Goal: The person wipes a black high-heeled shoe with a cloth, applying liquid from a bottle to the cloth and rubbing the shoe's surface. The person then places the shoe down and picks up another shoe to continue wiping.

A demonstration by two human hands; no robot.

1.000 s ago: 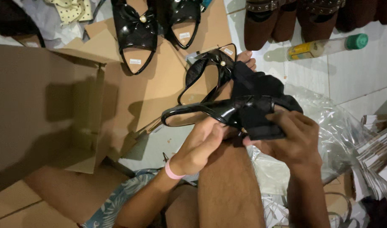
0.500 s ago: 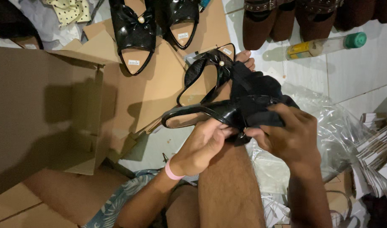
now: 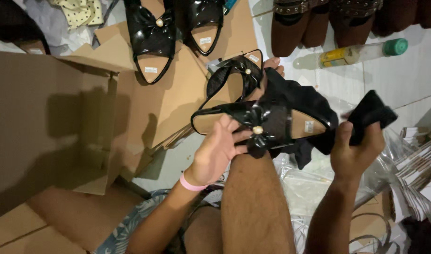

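Observation:
My left hand (image 3: 219, 151) grips a glossy black sandal (image 3: 267, 121) with a bow and a pearl bead, held sideways above my bare knee (image 3: 253, 188). Its tan insole faces up. My right hand (image 3: 354, 153) is closed on a folded black cloth (image 3: 371, 114), lifted clear to the right of the sandal. A second matching black sandal (image 3: 234, 80) lies just behind, near my toes. More black cloth (image 3: 300, 101) is bunched under and behind the held sandal.
An open cardboard box (image 3: 46, 122) stands at the left. Two more black sandals (image 3: 152, 33) lie on flat cardboard at the top. Brown boots (image 3: 295, 23) and a yellow bottle with green cap (image 3: 361, 51) rest on white tile. Clear plastic wrap (image 3: 314, 183) and paper stacks (image 3: 422, 164) lie at right.
My right hand has pulled away from the sandal to the right, taking the black cloth with it and uncovering the bow and insole. The left hand still holds the sandal.

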